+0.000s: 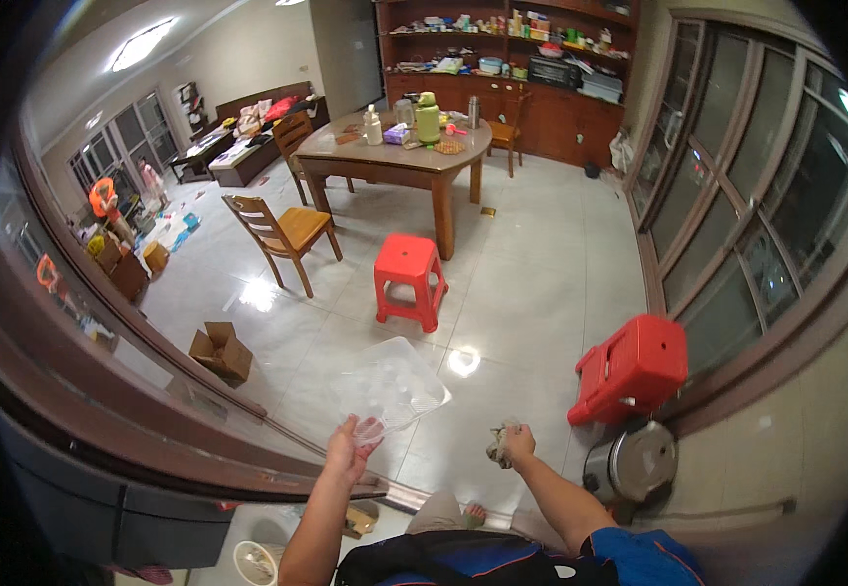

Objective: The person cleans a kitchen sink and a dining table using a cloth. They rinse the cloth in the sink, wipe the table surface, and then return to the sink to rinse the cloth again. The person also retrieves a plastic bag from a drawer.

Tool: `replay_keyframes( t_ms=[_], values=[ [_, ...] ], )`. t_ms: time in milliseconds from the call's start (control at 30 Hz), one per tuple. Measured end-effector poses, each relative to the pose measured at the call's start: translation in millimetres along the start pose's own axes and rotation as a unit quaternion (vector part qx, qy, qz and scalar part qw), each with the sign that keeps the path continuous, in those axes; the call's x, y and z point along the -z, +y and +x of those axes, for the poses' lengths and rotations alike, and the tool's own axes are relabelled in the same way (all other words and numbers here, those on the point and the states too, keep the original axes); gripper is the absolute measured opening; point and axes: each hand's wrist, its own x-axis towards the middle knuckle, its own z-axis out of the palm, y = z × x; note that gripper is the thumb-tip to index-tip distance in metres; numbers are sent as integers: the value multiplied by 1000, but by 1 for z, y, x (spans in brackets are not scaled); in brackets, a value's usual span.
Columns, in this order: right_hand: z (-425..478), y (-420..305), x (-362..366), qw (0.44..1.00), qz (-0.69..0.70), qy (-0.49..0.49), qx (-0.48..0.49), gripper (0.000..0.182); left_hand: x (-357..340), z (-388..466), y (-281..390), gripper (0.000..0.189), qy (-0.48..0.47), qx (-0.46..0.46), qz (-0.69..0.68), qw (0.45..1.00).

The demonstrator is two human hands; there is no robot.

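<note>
My left hand (353, 448) grips the near corner of a clear plastic tray (394, 384), which is tilted out in front of me above the tiled floor. To the right, my right hand (519, 444) is closed around a crumpled cloth (499, 444), grey-green and beige. The two hands are well apart, and the cloth does not touch the tray. Beyond the tray stands a red plastic stool (406, 264).
Red stools (651, 359) and a steel pot with a lid (643, 460) are close on my right. A cardboard box (222, 355) is at left, near a sliding door frame (248, 410). Further off are a wooden chair (295, 231) and a dining table (365, 162). A bin (248, 553) stands lower left.
</note>
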Motion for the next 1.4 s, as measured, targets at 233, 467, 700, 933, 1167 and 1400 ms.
replay_keyframes(
  t_ms=[233,467,700,933,1167,1400],
  values=[
    [145,-24,52,959,256,85,-86,35,-56,138,49,44,1,-74,-37,997],
    [182,-57,126,922,310,87,-216,21,-101,268,142,64,60,-119,-18,991],
    [327,-99,81,916,235,-16,-326,18,-158,378,229,62,25,-90,-85,992],
    [512,-131,0,925,97,-146,-337,16,-151,491,319,33,104,-135,-70,983],
    [736,-397,-76,890,378,-177,-183,28,-125,554,410,42,157,-180,-95,966],
    [849,-588,-121,857,496,-132,-34,34,-118,685,514,51,136,-149,-63,978]
  ],
)
